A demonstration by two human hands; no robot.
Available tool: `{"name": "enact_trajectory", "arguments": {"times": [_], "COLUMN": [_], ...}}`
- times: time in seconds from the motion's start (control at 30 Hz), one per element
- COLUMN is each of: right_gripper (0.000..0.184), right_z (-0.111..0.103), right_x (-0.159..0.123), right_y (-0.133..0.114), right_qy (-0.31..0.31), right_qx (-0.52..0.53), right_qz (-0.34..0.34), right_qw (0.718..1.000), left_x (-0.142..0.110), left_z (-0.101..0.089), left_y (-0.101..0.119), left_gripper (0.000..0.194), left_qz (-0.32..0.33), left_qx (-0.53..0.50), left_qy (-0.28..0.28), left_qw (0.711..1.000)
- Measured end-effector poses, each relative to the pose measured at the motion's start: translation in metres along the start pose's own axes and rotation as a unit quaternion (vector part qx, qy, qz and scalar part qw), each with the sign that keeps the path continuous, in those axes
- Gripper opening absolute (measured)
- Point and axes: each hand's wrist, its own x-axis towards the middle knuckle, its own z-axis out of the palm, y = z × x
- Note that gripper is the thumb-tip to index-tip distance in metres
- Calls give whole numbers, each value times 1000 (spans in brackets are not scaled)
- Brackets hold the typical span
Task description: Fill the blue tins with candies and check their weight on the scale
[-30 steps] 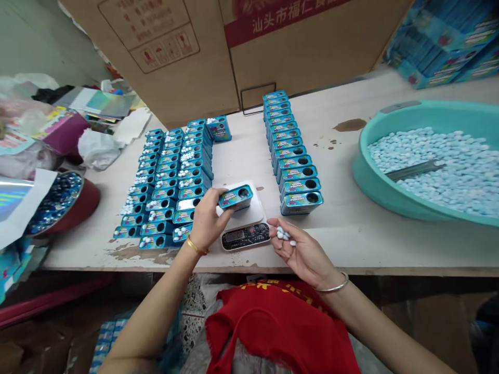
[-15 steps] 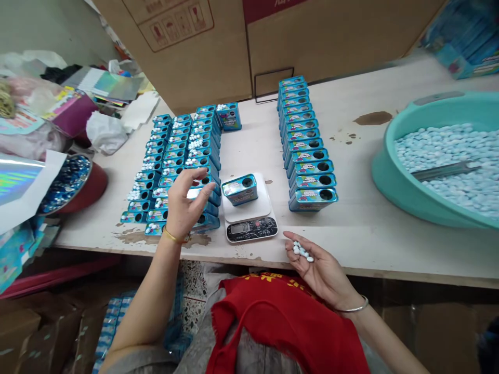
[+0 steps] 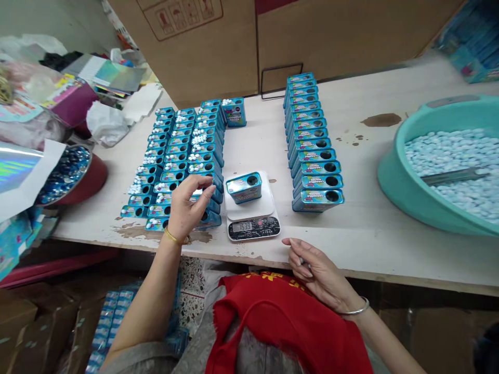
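Note:
A blue candy tin (image 3: 245, 189) with a round hole in its top stands on a white digital scale (image 3: 252, 212). Digits show on the scale's display, where they look like 153.9. My left hand (image 3: 186, 208) hovers left of the scale, above the front of the filled tins, its thumb and forefinger curved with a small gap between them and nothing held. Near the table's front edge, my right hand (image 3: 317, 267) is closed around pale blue candies (image 3: 303, 261); only a bit of them shows between the fingers.
Rows of tins (image 3: 177, 148) with candies on top stand at left. Another row of tins (image 3: 312, 140) stands right of the scale. A turquoise basin (image 3: 393, 174) of candies holds a metal scoop (image 3: 452, 175). A cardboard box (image 3: 210, 57) backs the table; a red bowl (image 3: 95, 179) stands left.
The scale's display went from 0.0 to a higher reading. My right fingers have curled over the candies. My left thumb and forefinger have come closer together.

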Motion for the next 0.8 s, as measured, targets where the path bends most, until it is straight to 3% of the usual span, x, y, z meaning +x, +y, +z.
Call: {"name": "enact_trajectory", "arguments": {"times": [0.1,0.27,0.4,0.57,0.63,0.7,0.73,0.8], "right_gripper": [31,29,36,46,47,47,47,50], "right_z": [20,74,100,97,90,79,72,52], "right_x": [4,25,49,56,47,37,34,33], "right_y": [-23,-76,-96,-96,-90,-79,-70,-50], "right_qy": [-20,-79,-100,-73,-64,-58,-55,-56], "right_qx": [-44,-152,-200,-262,-265,-262,-261,-263], "right_qz": [-45,-160,-203,-211,-219,-190,-154,-70], "right_qw": [998,972,953,939,937,945,951,961], "left_x": [1,4,4,6,11,21,29,52], "left_z": [1,0,-5,-5,0,6,10,19], "left_y": [1,5,5,4,5,7,7,5], "left_gripper": [14,12,12,16,34,60,63,50], "left_qz": [9,19,20,25,42,65,77,96], "left_qx": [-12,-22,-22,-23,-9,26,45,75], "left_qy": [-5,-5,-2,-33,-63,-125,-169,-250], "left_qw": [1000,1000,1000,999,997,990,982,960]}}
